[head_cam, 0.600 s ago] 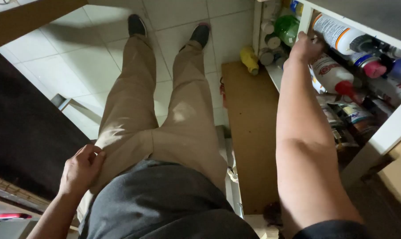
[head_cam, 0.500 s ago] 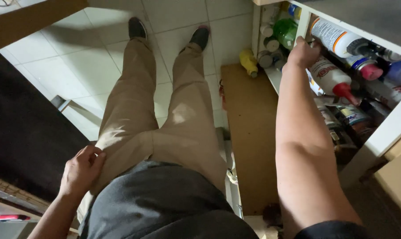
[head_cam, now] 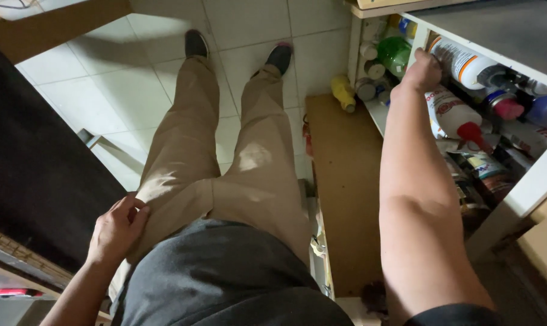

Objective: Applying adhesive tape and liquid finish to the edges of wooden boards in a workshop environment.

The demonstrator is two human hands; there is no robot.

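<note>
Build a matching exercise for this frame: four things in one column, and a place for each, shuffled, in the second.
Things:
1. left hand
2. right hand
3. yellow bottle
4. green bottle

Places:
A. lying at the far end of the brown board
B. resting on the person's own thigh
C. inside the white cabinet, far end
D. at the white spray bottle on the cabinet's upper shelf

Pairs: 1-B, 2-D, 3-A, 4-C
</note>
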